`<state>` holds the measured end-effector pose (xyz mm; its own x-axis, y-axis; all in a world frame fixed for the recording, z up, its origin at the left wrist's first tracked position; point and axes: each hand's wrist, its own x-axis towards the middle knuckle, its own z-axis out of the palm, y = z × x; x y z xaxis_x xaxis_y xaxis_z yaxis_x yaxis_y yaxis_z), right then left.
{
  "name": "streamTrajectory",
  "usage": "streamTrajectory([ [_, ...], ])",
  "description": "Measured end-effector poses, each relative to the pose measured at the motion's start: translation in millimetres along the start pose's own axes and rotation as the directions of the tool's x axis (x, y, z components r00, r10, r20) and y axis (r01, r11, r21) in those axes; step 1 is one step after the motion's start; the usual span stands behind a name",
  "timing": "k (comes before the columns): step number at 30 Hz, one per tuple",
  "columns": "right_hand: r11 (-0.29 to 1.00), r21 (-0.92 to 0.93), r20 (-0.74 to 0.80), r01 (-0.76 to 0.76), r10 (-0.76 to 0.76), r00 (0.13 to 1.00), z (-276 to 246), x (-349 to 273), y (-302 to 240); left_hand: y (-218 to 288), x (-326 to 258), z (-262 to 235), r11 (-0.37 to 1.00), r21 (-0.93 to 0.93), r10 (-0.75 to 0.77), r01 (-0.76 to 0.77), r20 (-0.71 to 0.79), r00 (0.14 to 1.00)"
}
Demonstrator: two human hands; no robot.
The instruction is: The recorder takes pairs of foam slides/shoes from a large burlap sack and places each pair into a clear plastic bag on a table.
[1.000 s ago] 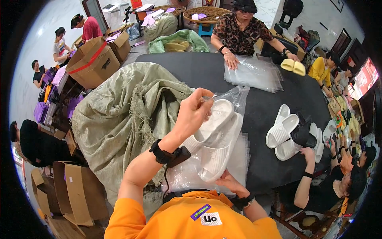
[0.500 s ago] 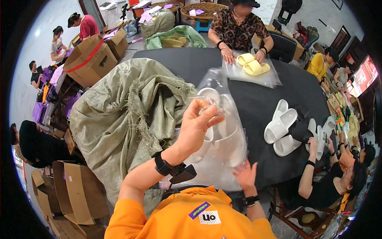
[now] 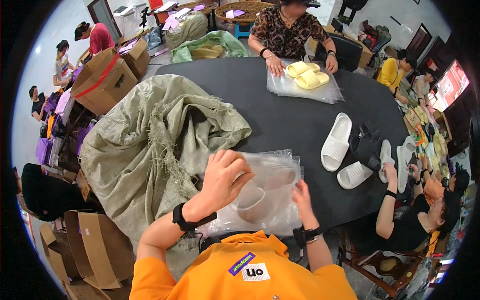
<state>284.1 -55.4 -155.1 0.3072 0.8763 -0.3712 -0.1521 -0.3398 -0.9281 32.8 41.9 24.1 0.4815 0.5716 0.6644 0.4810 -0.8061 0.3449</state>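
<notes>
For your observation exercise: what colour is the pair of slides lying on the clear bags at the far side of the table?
Pale yellow. The pair of slides shows best in the head view, on the clear bags.

I cannot see the whole white slipper (image 3: 255, 202), because the cloudy clear plastic bag (image 3: 272, 192) blurs it and my left hand (image 3: 225, 177) covers part of it. I cannot tell if there is one slipper or two in there. My right hand (image 3: 302, 197) shows only its back, so its fingertips are hidden. The big woven sack (image 3: 150, 135) hides the table (image 3: 280, 120) under it. The picture's top edge cuts off the person in the patterned shirt (image 3: 287, 35).
</notes>
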Motion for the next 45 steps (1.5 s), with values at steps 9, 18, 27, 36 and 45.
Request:
streamTrajectory([
  [9,0.83,-0.549,0.266,0.1,0.06,0.962,0,-28,61,-62,-100,6,-0.016,-0.673,-0.621,0.739,0.587,0.52],
  [18,0.866,-0.479,0.065,-0.141,0.196,0.979,-5,-37,89,-55,-167,16,-0.258,-0.135,-0.012,0.957,0.991,0.136],
  [27,0.929,-0.13,0.171,-0.347,0.366,0.915,-6,-39,76,-101,-176,35,0.989,-0.036,-0.073,0.141,0.714,0.696],
  [36,0.971,0.169,0.053,-0.169,0.162,0.985,-20,-9,71,-120,-170,61,0.791,0.137,-0.402,0.597,0.851,0.337],
  [45,0.96,-0.174,0.209,-0.219,0.253,0.945,-20,-8,73,-103,-160,96,0.816,0.257,-0.549,0.518,0.624,0.556],
])
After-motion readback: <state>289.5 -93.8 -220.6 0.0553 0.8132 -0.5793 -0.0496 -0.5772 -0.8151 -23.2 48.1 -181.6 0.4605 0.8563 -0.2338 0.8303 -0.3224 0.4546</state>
